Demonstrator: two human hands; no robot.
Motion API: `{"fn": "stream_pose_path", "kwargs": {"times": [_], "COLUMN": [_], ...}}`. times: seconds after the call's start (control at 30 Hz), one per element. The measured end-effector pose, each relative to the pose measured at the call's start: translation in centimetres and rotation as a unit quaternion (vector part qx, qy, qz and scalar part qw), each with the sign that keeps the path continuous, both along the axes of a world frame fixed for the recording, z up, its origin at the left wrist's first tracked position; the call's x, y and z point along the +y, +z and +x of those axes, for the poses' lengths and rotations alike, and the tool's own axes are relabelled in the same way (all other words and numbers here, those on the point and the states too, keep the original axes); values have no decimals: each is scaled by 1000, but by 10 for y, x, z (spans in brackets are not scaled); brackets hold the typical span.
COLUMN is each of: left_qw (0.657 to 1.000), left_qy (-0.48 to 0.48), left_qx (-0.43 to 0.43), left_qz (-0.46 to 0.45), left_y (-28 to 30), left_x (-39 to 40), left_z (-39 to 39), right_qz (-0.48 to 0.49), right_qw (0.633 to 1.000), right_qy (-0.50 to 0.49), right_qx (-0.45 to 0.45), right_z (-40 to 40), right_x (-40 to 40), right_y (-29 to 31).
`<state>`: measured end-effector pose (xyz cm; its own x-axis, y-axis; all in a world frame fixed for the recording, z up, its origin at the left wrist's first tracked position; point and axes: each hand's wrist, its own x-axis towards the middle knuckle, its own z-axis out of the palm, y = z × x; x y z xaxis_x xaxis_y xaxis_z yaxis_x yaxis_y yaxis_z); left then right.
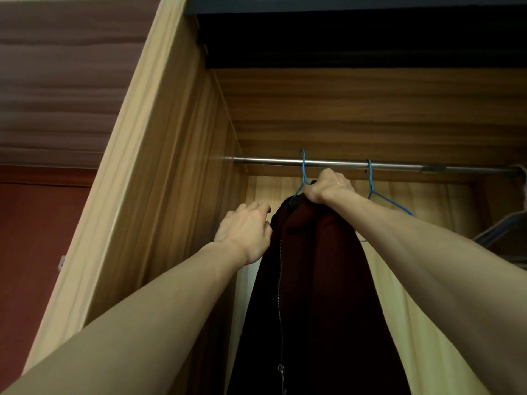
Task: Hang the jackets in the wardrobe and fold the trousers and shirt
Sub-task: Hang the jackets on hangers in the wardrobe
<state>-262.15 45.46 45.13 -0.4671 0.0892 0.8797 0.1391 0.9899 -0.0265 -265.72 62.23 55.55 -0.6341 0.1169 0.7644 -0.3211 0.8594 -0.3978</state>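
Hanging step, jacket one as far as I can see: dark maroon jacket point(313, 280) with a zip down the front is already up at the wardrobe point(159, 172) rail point(336, 163), on a blue wire hanger point(303, 178) whose hook is over the rail. My right hand point(328, 187) is fisted tight round the collar and hanger neck, just under the rail, knuckles up. My left hand point(246, 228) sits at the jacket's left shoulder, fingers curled loosely toward the fabric edge; touching it, I think, but I can't tell if it actually pinches cloth, fingertips are hidden from me. A second blue hanger point(379, 192) hangs bare on the rail to the right, well apart from the jacket, with some dark garment shape at the far right edge, too dim to name. My read: hook looks seated, so next is checking the shoulders sit square on the wire, then letting go with the right hand first, gently so the hanger doesn't swing off. Risk I'd flag: thin wire hanger, heavy jacket, shoulder may slip off the left side. Trousers and shirt not in view; folding not started from what I see.
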Motion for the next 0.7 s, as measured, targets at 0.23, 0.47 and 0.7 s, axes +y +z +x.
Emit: {"fn": "stream_pose_path", "kwargs": {"times": [0.23,0.47,0.7], "left_qw": [1000,998,997], "left_qy": [-17,-42,-61], "left_qx": [1,8,-3], "left_qz": [26,37,43], "left_y": [-1,-4,-18], "left_x": [4,9,7], "left_z": [-3,7,28], "right_qz": [-22,-37,-11], "right_qw": [999,998,997], "right_qy": [22,31,74], "right_qx": [-44,-29,-6], "right_z": [-12,1,29], "right_x": [-10,-9,-2], "right_y": [-10,-8,-25]}}
